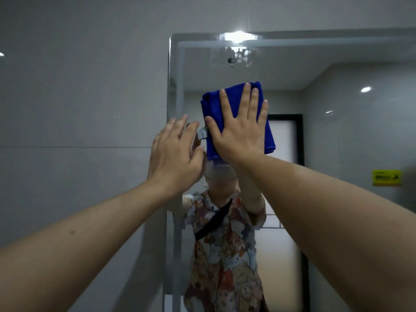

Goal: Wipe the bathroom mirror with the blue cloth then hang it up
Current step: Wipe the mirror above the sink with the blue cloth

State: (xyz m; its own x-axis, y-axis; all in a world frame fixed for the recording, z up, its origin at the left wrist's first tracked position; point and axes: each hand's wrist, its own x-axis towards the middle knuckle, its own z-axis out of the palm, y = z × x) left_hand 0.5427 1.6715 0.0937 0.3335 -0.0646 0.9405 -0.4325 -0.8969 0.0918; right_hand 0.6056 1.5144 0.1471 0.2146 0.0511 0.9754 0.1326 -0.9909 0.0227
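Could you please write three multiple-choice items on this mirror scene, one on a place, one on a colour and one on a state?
1. Where is the cloth?
A. on the mirror's upper left part
B. hanging on a hook
C. on the floor

2. What colour is the cloth?
A. yellow
B. blue
C. white

3. How is the right hand?
A. clenched in a fist
B. hanging down
C. flat, fingers spread, on the cloth

Answers: 1 A, the cloth lies pressed on the glass; 2 B, deep blue; 3 C, the palm covers the cloth, while the left hand is open beside it.
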